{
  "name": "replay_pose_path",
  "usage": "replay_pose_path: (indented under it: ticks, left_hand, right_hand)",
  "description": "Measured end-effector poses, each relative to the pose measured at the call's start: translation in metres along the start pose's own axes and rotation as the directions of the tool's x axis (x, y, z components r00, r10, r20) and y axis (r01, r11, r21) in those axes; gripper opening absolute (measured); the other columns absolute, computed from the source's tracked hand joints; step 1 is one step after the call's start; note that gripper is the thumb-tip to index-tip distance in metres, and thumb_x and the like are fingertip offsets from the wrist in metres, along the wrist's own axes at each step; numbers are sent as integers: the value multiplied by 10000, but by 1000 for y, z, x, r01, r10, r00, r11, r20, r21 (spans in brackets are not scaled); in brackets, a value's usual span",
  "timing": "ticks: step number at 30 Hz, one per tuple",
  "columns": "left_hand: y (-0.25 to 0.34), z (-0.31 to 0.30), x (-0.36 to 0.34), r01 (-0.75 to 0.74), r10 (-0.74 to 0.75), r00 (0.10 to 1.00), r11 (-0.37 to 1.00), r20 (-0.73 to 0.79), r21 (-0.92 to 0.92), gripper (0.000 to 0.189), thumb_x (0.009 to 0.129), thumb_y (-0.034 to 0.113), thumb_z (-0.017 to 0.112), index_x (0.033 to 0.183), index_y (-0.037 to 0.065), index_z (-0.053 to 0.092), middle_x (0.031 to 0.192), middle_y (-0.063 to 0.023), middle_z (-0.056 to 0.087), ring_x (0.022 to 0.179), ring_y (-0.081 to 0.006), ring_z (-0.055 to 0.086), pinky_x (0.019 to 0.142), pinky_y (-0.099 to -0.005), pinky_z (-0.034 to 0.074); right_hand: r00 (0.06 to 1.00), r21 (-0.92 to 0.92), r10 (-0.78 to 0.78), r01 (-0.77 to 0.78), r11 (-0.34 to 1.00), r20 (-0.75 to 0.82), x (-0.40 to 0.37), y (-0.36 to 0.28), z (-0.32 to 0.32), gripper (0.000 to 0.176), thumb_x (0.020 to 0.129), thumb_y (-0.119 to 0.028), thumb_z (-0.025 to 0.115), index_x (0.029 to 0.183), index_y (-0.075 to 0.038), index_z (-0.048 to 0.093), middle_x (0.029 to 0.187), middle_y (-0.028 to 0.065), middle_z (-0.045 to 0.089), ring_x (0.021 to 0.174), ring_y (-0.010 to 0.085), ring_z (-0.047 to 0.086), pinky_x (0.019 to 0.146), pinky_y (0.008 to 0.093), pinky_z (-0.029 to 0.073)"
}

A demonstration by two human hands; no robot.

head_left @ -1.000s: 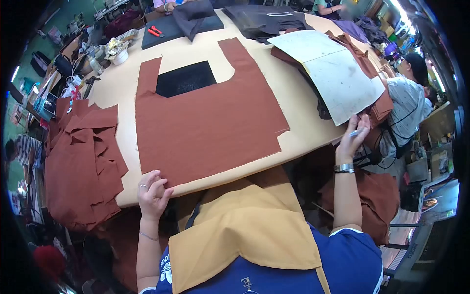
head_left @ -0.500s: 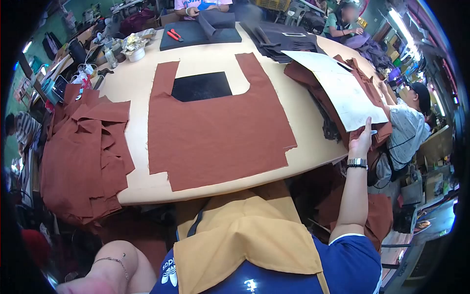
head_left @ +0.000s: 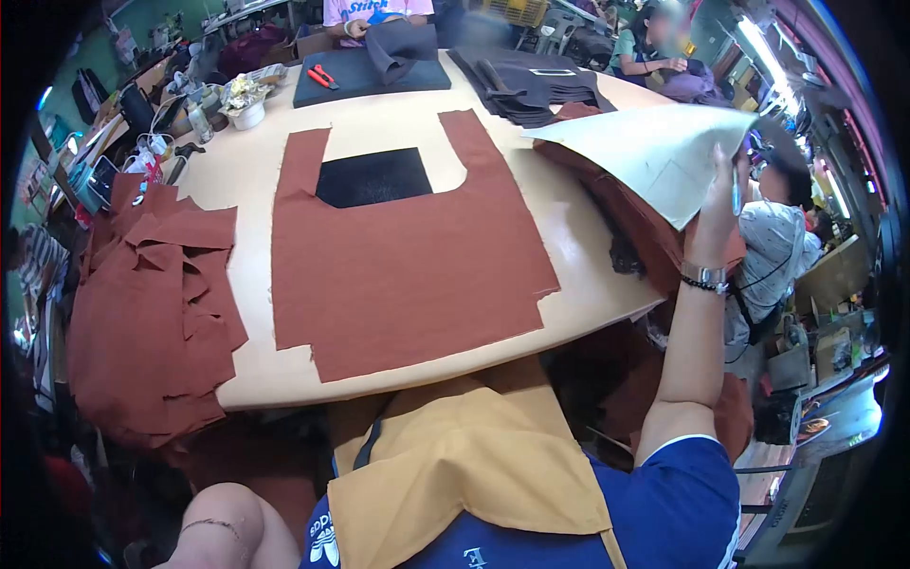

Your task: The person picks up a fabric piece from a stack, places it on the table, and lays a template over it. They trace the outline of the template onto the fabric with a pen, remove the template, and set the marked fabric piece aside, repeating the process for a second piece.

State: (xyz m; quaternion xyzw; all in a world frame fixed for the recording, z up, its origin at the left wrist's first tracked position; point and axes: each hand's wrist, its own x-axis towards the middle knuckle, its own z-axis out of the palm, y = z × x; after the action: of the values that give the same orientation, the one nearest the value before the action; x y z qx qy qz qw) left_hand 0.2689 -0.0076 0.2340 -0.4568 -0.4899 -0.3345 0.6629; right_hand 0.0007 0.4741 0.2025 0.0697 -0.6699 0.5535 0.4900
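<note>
My right hand (head_left: 716, 204) grips the near right corner of a stiff white pattern sheet (head_left: 645, 142), which is raised and bent above a stack of rust-brown fabric pieces (head_left: 616, 204). A slim, pale blue-white object (head_left: 737, 197) also shows at this hand's fingers. At the bottom left edge only the bent left arm and braceleted wrist show, with a sliver of my left hand (head_left: 192, 543); its fingers are hidden. Flat before me lies a rust-brown cut panel (head_left: 408, 275) with two straps and notched lower corners. A black rectangle (head_left: 374, 177) shows in its neck opening.
A heap of rust-brown pieces (head_left: 152, 313) hangs over the table's (head_left: 251, 384) left edge. Behind are a white pot (head_left: 246, 112), red-handled pliers (head_left: 322, 76) and dark fabric stacks (head_left: 531, 85). People sit across the table, and another person (head_left: 773, 237) is close on the right.
My right hand has lifted the pattern sheet's near corner up and to the right, so the sheet now bends. The left wrist has sunk lower at the frame's edge. The view has shifted slightly.
</note>
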Motion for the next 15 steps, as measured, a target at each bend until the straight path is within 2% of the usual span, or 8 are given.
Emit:
replay_pose_path:
  ticks: [4, 5, 7, 8, 9, 10, 13, 15]
  left_hand:
    - [-16, -5, -20, 116, -128, 990, 976, -56, -186, 370, 948, 389, 536, 1253, 191, 468, 869, 151, 470, 669, 5, 444, 634, -195, 431]
    - [-30, 0, -40, 334, -439, 890, 811, -122, -479, 308, 936, 373, 542, 1159, 163, 515, 836, 119, 468, 658, -24, 426, 633, -212, 403]
    - [-63, 20, -84, 329, -903, 425, 215, -59, -920, 248, 911, 340, 554, 973, 106, 607, 772, 55, 466, 637, -83, 392, 632, -245, 345]
    - [-86, 10, -133, 524, -918, 388, 147, 81, -839, 361, 971, 382, 479, 1160, 82, 546, 884, 17, 515, 752, -84, 463, 719, -238, 376]
    - [-96, 27, -153, 830, -996, 82, 82, -24, -551, 451, 880, 363, 679, 1203, 82, 535, 991, 9, 542, 846, -95, 491, 744, -263, 399]
    - [-104, 40, -176, 942, -999, -41, -49, 30, -332, 488, 997, 443, 424, 1331, 88, 459, 1255, -54, 569, 1027, -160, 550, 844, -318, 458]
    - [-110, 69, -189, 787, -891, -376, -453, 256, -419, 541, 991, 458, 437, 1407, 114, 397, 1351, -82, 514, 1161, -194, 518, 909, -380, 462]
    - [-116, 70, -200, 649, -817, -377, -570, 437, -505, 585, 978, 450, 477, 1439, 112, 355, 1387, -93, 478, 1225, -213, 490, 978, -390, 431]
  right_hand:
    - [978, 282, 154, -189, 941, 143, -8, -67, 58, 448, 912, -202, 604, 1313, -28, 509, 1182, 58, 601, 1075, 147, 561, 936, 303, 430]
    - [963, 308, 166, -228, 924, 213, -12, -84, 70, 447, 914, -213, 605, 1315, -42, 508, 1178, 56, 604, 1073, 147, 569, 925, 300, 440]
    - [917, 377, 168, -309, 873, 362, -18, -104, 85, 437, 922, -231, 597, 1316, -69, 501, 1164, 49, 607, 1058, 149, 592, 903, 305, 474]
    - [885, 416, 151, -351, 839, 441, -20, -111, 92, 427, 929, -237, 588, 1316, -82, 494, 1153, 44, 606, 1045, 151, 607, 892, 311, 496]
    - [851, 490, 127, -409, 770, 509, -24, -118, 101, 399, 944, -250, 565, 1292, -61, 520, 1110, 53, 643, 959, 141, 647, 819, 295, 538]
    - [771, 486, 136, -516, 706, 622, -24, -124, 103, 385, 951, -253, 553, 1280, -54, 531, 1082, 56, 656, 913, 144, 658, 786, 288, 547]
    - [603, 439, 114, -685, 581, 790, -22, -121, 104, 367, 973, -258, 513, 1256, -29, 557, 1010, 69, 692, 781, 153, 681, 679, 264, 564]
    - [604, 470, 77, -688, 553, 794, -27, -113, 105, 372, 981, -256, 496, 1259, -18, 558, 1007, 73, 699, 762, 149, 686, 656, 250, 565]
